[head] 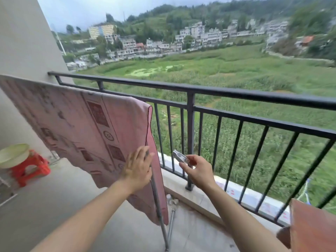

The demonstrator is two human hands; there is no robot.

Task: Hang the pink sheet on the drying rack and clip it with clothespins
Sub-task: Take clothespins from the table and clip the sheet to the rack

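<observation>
The pink patterned sheet [78, 122] hangs over the top bar of the drying rack, draped from the far left to its right end. The rack's grey metal leg [161, 213] shows below the sheet's right edge. My left hand [137, 167] presses flat against the sheet at that right edge, its fingertips by the rack's upright. To the right, my right hand [197, 170] pinches a pale grey clothespin [179, 157], held a short way from the sheet's edge with its free end toward the sheet.
A black metal balcony railing [236, 93] runs behind the rack, with a white ledge [254, 195] at its foot. A red plastic stool [31, 168] carrying a pale green basin [13, 154] stands at the left. A reddish-brown object [312, 226] fills the lower right corner.
</observation>
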